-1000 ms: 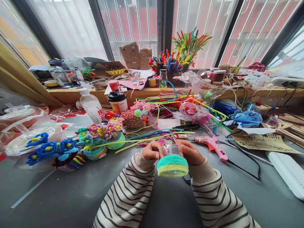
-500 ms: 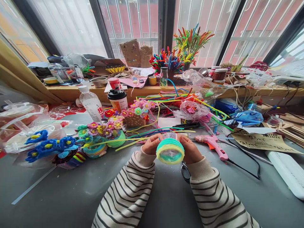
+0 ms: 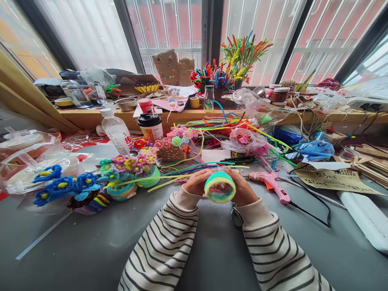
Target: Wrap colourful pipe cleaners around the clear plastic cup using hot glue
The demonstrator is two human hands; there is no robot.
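Note:
Between my two hands is a clear plastic cup (image 3: 220, 188) wrapped in green and yellow fuzzy pipe cleaners, its round end tilted toward me. My left hand (image 3: 197, 181) is closed on its left side. On the other side my right hand (image 3: 242, 188) grips it, with the fingers partly hidden behind the cup. Close to my right wrist lies a pair of scissors, of which a dark handle loop (image 3: 237, 217) shows. Loose yellow and green pipe cleaners (image 3: 169, 178) lie to the left of my hands. A pink glue gun (image 3: 272, 186) rests to the right.
Pipe-cleaner flowers in wrapped pots (image 3: 147, 169) stand at the left, near blue flowers (image 3: 65, 186). Behind them are a plastic bottle (image 3: 117, 133) and a lidded paper cup (image 3: 150, 127). The glue gun's black cord (image 3: 312, 216) loops beside a white case (image 3: 365, 220) at the right.
The wrapped cup has tilted and turned slightly to the right, so its round end faces me more. My left hand's fingers have moved along its side.

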